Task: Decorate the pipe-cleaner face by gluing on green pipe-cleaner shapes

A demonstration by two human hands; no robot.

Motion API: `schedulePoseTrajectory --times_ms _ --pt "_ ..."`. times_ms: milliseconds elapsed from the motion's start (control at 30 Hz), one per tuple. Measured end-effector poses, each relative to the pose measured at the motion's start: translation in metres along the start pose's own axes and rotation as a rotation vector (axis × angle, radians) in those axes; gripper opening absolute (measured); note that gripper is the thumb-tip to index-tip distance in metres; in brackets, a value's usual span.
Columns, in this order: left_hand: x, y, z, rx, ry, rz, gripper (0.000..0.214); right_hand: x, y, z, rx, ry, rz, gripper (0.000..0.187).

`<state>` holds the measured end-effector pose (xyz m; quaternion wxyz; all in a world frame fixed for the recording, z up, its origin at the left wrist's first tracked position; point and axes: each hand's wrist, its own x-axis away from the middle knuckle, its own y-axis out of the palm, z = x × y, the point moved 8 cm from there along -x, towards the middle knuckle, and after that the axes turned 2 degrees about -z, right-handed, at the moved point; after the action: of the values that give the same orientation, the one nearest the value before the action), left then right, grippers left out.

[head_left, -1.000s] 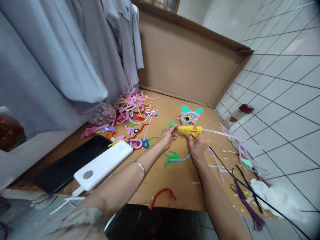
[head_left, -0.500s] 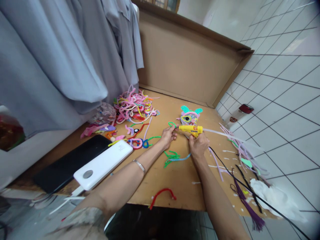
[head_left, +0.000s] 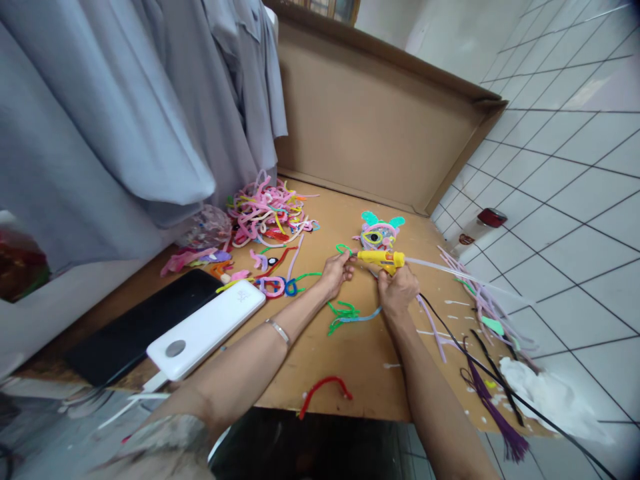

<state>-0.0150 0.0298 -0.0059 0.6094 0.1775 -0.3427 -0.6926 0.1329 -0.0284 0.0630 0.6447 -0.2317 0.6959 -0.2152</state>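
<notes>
My right hand (head_left: 399, 291) is wrapped around the handle of a yellow hot glue gun (head_left: 379, 258), a clear glue stick (head_left: 435, 265) jutting from its back. Its nozzle points left, close to the fingertips of my left hand (head_left: 337, 273). Those fingers pinch a green pipe cleaner (head_left: 343, 249) bent into a loop; I cannot tell whether the nozzle touches it. Just behind the gun sits a pink animal-like craft figure (head_left: 379, 235) with teal ears and a yellow-rimmed eye. Green and blue pipe cleaners (head_left: 350, 317) lie between my forearms.
A heap of pink pipe cleaners (head_left: 267, 210) stands at the back left. Nearer are a white power bank (head_left: 207, 330) and a black phone-like slab (head_left: 150, 327). At right lie lilac pipe cleaners (head_left: 480, 300), a purple tassel (head_left: 495, 417), white tissue (head_left: 550, 400) and a black cord (head_left: 500, 377).
Almost nothing differs. The glue gun's rear and the glue stick have shifted very slightly; both hands stay in the same place.
</notes>
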Motion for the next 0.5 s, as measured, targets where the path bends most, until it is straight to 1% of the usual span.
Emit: schedulePoseTrajectory --times_ms 267,500 --pt "0.0008 -0.0001 -0.0004 0.001 -0.010 0.003 0.020 -0.0004 0.0042 0.0023 -0.024 0.056 -0.090 0.015" --pt "0.0004 -0.0001 -0.0009 -0.007 -0.013 -0.005 0.020 -0.0006 0.0054 0.0043 -0.029 0.077 -0.090 0.016"
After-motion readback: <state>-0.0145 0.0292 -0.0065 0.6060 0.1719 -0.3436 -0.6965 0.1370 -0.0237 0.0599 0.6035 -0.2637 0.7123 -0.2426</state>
